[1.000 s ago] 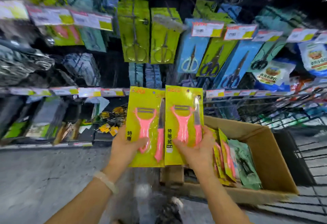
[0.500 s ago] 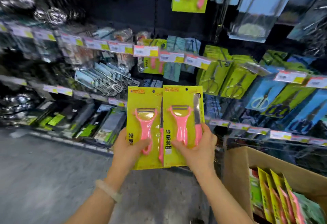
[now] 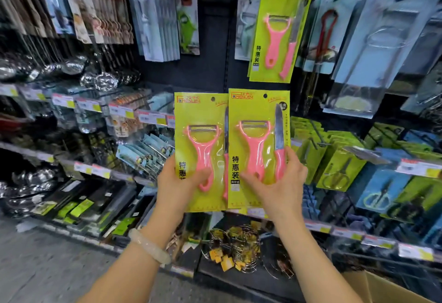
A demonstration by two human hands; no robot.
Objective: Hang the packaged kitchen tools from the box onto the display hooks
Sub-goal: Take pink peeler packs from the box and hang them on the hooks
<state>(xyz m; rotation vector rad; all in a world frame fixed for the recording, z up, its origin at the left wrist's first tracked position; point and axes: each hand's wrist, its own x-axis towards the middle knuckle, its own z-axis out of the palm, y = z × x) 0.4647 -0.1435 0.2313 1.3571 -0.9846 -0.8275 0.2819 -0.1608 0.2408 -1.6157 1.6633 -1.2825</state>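
Two yellow-green cards, each with a pink peeler and a pink-handled knife, are held up side by side before the display wall. My left hand grips the left pack by its lower edge, thumb over the peeler handle. My right hand grips the right pack, which overlaps the left one. Each card has a small hang hole near its top right. An identical pack hangs on a hook just above them. A corner of the cardboard box shows at the bottom right.
Hooks and shelves surround the packs: ladles and carded tools to the left, scissors on green and blue cards to the right, clear blister packs at upper right. Wire racks sit low. Grey floor lies at the lower left.
The view has swung up and left, away from the box toward the upper hooks. Both hands have lifted the two packs higher, still side by side, to just below the hanging identical pack.
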